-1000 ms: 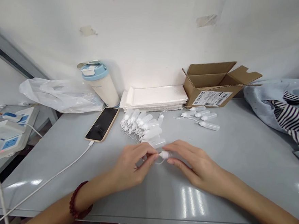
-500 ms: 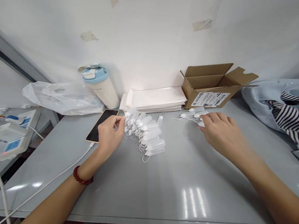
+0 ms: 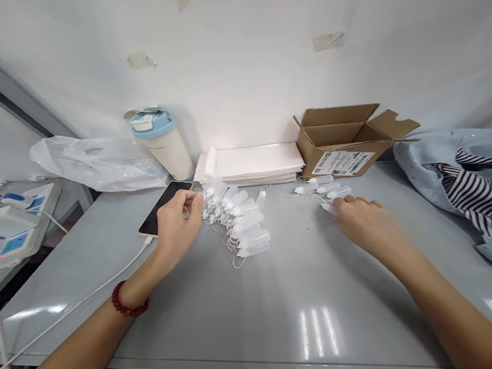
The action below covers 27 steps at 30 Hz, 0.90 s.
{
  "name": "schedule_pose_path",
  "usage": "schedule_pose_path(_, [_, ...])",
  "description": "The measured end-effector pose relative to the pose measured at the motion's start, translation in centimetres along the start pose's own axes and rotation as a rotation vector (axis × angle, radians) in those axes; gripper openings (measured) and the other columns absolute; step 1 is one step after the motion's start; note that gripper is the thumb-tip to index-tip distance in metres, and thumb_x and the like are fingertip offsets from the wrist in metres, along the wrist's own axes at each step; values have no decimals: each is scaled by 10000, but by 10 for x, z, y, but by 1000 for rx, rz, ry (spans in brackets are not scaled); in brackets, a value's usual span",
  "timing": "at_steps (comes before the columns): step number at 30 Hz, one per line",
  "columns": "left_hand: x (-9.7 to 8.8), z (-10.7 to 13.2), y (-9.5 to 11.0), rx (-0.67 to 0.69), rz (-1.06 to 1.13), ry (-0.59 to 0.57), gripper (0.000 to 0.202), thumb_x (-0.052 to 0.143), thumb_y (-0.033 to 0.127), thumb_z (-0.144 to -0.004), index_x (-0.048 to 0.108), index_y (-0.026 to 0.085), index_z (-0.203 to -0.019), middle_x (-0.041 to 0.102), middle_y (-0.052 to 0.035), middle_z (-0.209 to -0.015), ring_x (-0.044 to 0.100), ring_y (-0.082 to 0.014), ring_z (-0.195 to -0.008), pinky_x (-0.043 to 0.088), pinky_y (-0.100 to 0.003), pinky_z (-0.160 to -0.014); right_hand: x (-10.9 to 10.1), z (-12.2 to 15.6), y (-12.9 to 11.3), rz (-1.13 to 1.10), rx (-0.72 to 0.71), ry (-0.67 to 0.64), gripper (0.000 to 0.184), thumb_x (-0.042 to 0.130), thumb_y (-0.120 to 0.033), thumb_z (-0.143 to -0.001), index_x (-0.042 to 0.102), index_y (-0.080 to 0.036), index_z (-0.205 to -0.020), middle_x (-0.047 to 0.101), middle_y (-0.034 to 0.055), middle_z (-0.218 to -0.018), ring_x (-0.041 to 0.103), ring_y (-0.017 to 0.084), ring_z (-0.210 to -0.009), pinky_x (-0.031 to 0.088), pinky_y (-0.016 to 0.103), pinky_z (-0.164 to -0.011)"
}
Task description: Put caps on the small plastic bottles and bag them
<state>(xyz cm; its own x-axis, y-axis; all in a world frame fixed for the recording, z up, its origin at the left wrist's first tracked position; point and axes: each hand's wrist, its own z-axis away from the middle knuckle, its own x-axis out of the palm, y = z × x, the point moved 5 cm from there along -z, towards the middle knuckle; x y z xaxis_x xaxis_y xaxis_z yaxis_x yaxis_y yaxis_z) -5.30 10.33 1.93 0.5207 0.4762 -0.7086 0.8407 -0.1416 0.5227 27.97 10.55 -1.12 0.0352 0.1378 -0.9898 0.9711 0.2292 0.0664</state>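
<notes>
A row of small white squeeze bottles [image 3: 243, 221] with looped caps lies at the middle of the grey table [image 3: 262, 315]. My left hand [image 3: 176, 224] rests at the row's far-left end, fingers curled and pinching a small white piece there. A few loose bottles [image 3: 319, 187] lie in front of the cardboard box [image 3: 344, 138]. My right hand [image 3: 359, 221] lies over the nearest of these, fingers closed round a small bottle whose tip shows at the fingertips.
A phone [image 3: 165, 206] on a white cable lies left of my left hand. Behind it stand a blue-lidded tumbler [image 3: 162, 142] and a clear plastic bag [image 3: 100, 162]. A stack of white sheets [image 3: 256, 161] lies by the wall. Striped and blue cloth [image 3: 469, 177] lies right.
Both hands left the bottle they held together at the table's middle. My left hand went to the row's far end; my right reached the loose bottles and has drawn slightly back.
</notes>
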Motion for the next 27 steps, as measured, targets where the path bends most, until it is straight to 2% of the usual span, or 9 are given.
schedule_pose_path(5, [-5,13,23,124,61,11,167,484,277,-854,550,174,-740,565,12,-636,522,-120,-614,371,-197,-476,-9,-1,-23,-58,-19,-136,174,436,-179,-880,607,-149,-892,663,124,-872,628,249,-738,417,336,-607])
schedule_pose_path(7, [-6,22,35,196,81,-20,161,484,250,-863,549,173,-739,563,15,-639,530,-114,-618,384,-195,-488,-18,3,-35,-236,-66,-130,220,401,-231,-914,596,-155,-981,660,104,-951,627,238,-819,448,336,-674])
schedule_pose_path(10, [-6,36,51,295,134,-97,136,483,204,-875,553,169,-764,577,14,-662,542,-110,-637,422,-204,-549,-38,11,-51,-632,-120,-77,269,387,-343,-942,590,-199,-1044,656,64,-1004,612,216,-881,459,326,-741])
schedule_pose_path(13, [-6,47,62,367,230,-184,93,488,170,-876,578,157,-896,610,-1,-718,555,-114,-678,462,-213,-606,-54,21,-65,-893,-170,-79,256,414,-379,-939,606,-253,-1053,657,13,-1001,605,189,-894,453,298,-764])
schedule_pose_path(15, [-6,51,66,373,285,-246,151,501,169,-874,578,148,-1003,626,-10,-750,561,-116,-689,476,-213,-610,-59,25,-73,-995,-201,-100,244,424,-363,-941,611,-270,-1066,656,-4,-998,601,175,-897,450,281,-757])
schedule_pose_path(18, [-5,53,68,353,345,-329,189,518,171,-871,581,142,-1047,635,-19,-769,563,-116,-690,466,-198,-571,-60,29,-82,-1079,-240,-130,235,429,-324,-945,607,-278,-1090,654,-19,-987,597,150,-886,444,260,-756])
schedule_pose_path(20, [-6,54,69,350,370,-363,141,509,159,-873,603,145,-977,629,-16,-748,554,-113,-671,450,-199,-564,-59,29,-84,-1089,-261,-124,227,442,-300,-943,607,-277,-1096,651,-24,-982,595,137,-875,439,252,-762])
schedule_pose_path(23, [-7,55,70,347,391,-392,135,483,136,-882,616,152,-866,609,-2,-693,530,-102,-619,431,-212,-579,-58,29,-85,-1075,-264,-88,215,448,-286,-940,616,-266,-1073,654,-20,-954,598,135,-847,440,251,-743])
schedule_pose_path(27, [-8,54,70,319,397,-408,101,520,136,-866,618,155,-881,610,10,-687,528,-97,-626,428,-212,-604,-61,27,-82,-1061,-233,-24,216,429,-290,-945,619,-247,-1039,659,-8,-886,606,142,-789,451,255,-694])
